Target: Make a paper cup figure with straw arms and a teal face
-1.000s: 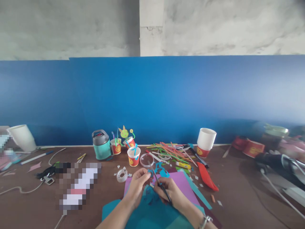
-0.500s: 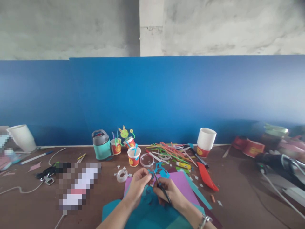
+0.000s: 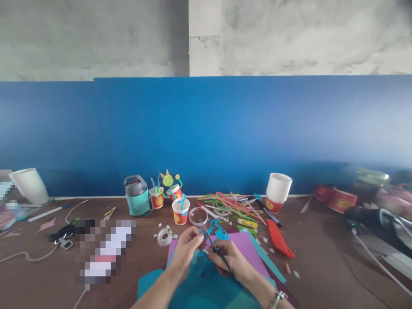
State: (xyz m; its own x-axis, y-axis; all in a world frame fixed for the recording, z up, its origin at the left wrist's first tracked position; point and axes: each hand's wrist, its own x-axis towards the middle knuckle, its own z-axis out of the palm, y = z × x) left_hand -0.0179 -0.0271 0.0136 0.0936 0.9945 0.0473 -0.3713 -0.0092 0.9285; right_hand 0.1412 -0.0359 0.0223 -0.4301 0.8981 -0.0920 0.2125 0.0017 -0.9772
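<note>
Between its thumb and fingers my left hand [image 3: 186, 249] pinches a small blue paper piece [image 3: 203, 234]. My right hand [image 3: 230, 259] is closed round dark-handled scissors [image 3: 216, 245], whose blades point up and left beside the blue piece and look slightly parted. Blue-green paper [image 3: 199, 292] lies beneath both hands, over a purple sheet [image 3: 251, 249]. Cut blue scraps [image 3: 219, 229] rest just beyond my right hand. Whether the blades touch the piece is too small to tell.
Behind my hands stand a red-and-white cup [image 3: 180, 212], a teal container [image 3: 137, 199] and a roll of clear tape [image 3: 165, 237]. Coloured strips [image 3: 231, 204] are heaped behind the scraps. Stacked white cups [image 3: 278, 191] and a red piece [image 3: 279, 240] are to the right.
The scissors and my right hand have shifted very slightly, with the blade tips a little further left. My left hand keeps its pinch on the blue piece.
</note>
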